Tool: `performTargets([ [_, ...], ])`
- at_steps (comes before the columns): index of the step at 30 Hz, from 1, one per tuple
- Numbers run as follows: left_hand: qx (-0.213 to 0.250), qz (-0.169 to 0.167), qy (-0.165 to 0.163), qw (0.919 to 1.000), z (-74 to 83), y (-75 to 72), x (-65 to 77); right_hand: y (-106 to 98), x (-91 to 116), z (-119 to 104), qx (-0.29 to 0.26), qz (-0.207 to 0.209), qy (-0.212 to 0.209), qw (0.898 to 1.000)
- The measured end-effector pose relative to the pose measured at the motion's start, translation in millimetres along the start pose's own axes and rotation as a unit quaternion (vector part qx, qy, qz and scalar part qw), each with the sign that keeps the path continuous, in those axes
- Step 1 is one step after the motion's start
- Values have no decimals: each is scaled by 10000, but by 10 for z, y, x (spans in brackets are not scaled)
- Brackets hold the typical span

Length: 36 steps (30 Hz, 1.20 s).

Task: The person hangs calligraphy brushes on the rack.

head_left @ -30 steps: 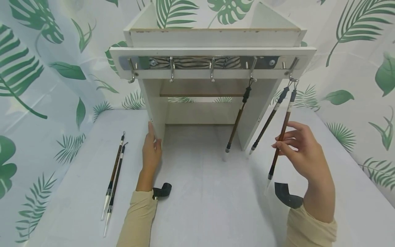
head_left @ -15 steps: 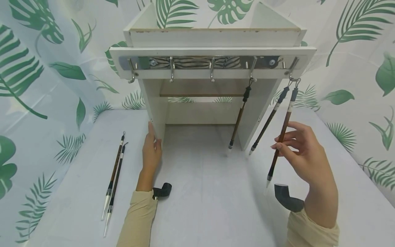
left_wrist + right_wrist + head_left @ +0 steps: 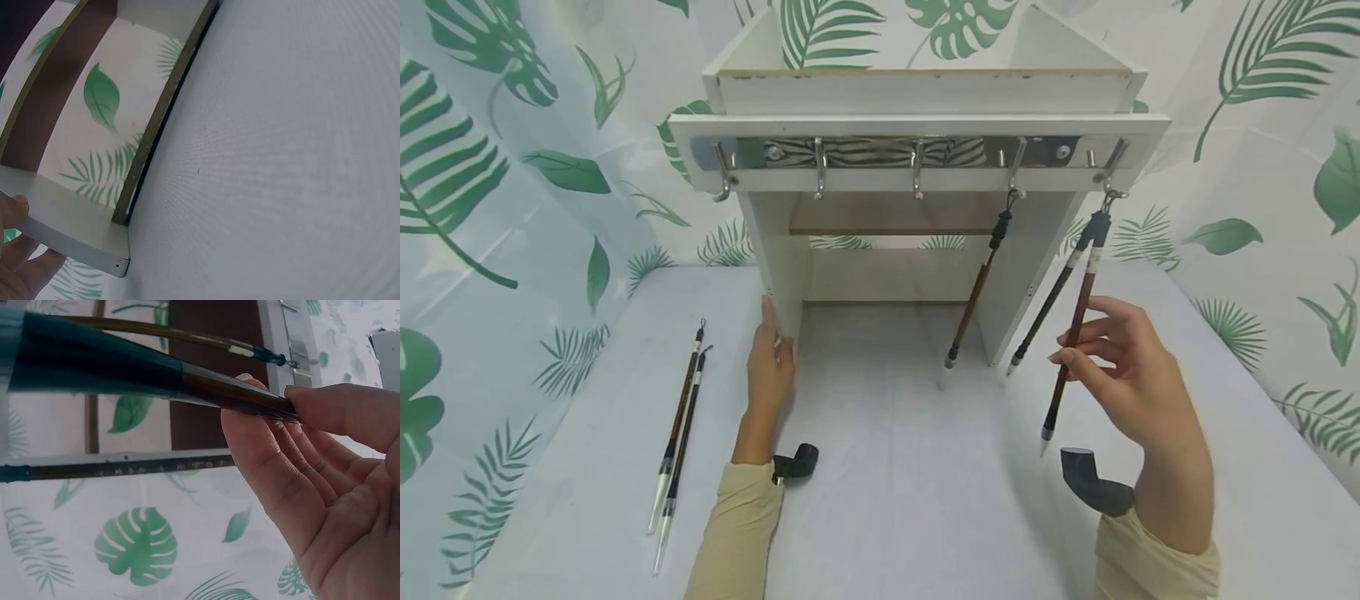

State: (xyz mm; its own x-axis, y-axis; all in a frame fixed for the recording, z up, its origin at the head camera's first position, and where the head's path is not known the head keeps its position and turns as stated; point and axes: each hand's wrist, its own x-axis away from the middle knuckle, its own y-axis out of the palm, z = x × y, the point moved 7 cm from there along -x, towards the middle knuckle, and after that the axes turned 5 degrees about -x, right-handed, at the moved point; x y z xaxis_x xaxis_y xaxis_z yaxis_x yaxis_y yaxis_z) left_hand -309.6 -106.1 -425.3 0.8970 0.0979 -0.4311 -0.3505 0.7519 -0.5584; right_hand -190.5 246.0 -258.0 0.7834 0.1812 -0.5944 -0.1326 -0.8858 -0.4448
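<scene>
Btwn thumb & fingertips, R hand (image 3: 1131, 379) pinched a brown brush (image 3: 1081, 302), tilted, top nr R end hook (image 3: 1115, 158); couldn't tell if hung. Dark brush (image 3: 1051, 292) hung just beside. L hand (image 3: 769, 367) held side panel (image 3: 772, 250) btwn thumb & fingers; 2 brushes (image 3: 682, 400) lay on table (image 3: 887, 500).

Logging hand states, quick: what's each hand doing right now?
Left hand: closed, gripping the white side panel.
Right hand: closed, holding a brush.
</scene>
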Motion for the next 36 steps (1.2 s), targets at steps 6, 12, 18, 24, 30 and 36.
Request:
performTargets([
  [6, 100, -46, -30, 9999, -21, -1, -10, 129, -40, -35, -223, -163, -18, 9996],
  [12, 77, 3, 34, 10000, -35, 1, -27, 258, -96, -43, -171, -230, 83, 9996],
  [18, 47, 53, 45, 10000, -32, -11, -23, 387, -165, -87, -296, -385, -6, 9988],
  [24, 15, 21, 90, 10000, -37, 9, -37, 484, -219, -115, -429, -547, -102, 9975],
  [30, -45, 12, 40, 10000, -42, 12, -43, 570, -297, -165, -411, -659, -287, 9966],
  [36, -83, 22, 31, 10000, -35, 0, -34, 690, -373, -250, -626, -797, -450, 9938],
])
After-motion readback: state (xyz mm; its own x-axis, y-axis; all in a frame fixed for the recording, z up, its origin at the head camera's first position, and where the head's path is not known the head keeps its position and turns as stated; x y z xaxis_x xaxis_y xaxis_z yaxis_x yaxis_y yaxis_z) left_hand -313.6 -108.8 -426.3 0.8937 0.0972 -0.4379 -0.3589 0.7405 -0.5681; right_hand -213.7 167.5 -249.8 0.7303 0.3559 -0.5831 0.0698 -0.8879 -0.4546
